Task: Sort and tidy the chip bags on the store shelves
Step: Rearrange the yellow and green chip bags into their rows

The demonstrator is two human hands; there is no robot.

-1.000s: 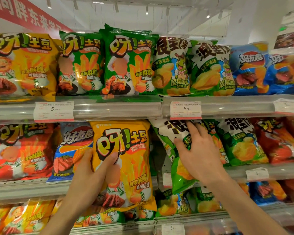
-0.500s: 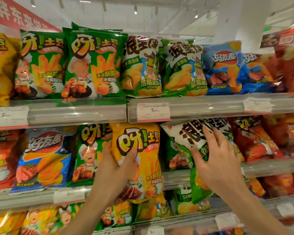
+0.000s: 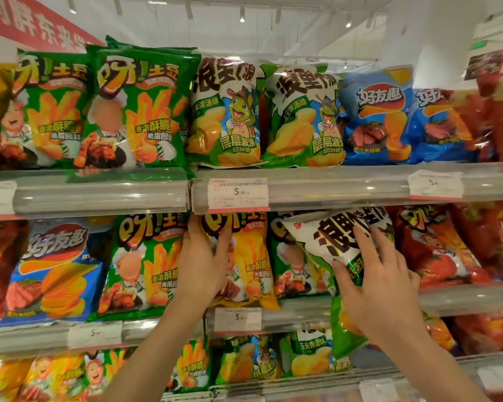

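At the front edge of the middle shelf (image 3: 317, 310), a yellow chip bag (image 3: 251, 256) is gripped by the left hand (image 3: 202, 264), with the thumb curled across its front and the fingers wrapped round its left side. The bag is held upright on the shelf, its top tucked just under the price rail of the top shelf (image 3: 99, 195). Just to the right, a white-and-green chip bag (image 3: 340, 245) is held by the right hand (image 3: 381, 282); the fingers are spread over its face and the thumb is hooked round its lower left side. That bag is tilted, its top leaning toward the right, and its green lower end hangs down past the shelf's front edge.

Beside the yellow bag on the left, a green chip bag (image 3: 145, 265) is stood upright, and a blue chip bag (image 3: 53, 271) is placed further left. A red chip bag (image 3: 436, 248) is seen to the right of the tilted one. On the top shelf, 2 green bags, 2 white-and-green bags and 2 blue bags are lined up along the front edge. A price tag (image 3: 238, 195) marked 5.90 is fixed to that shelf's rail, directly above the yellow bag.
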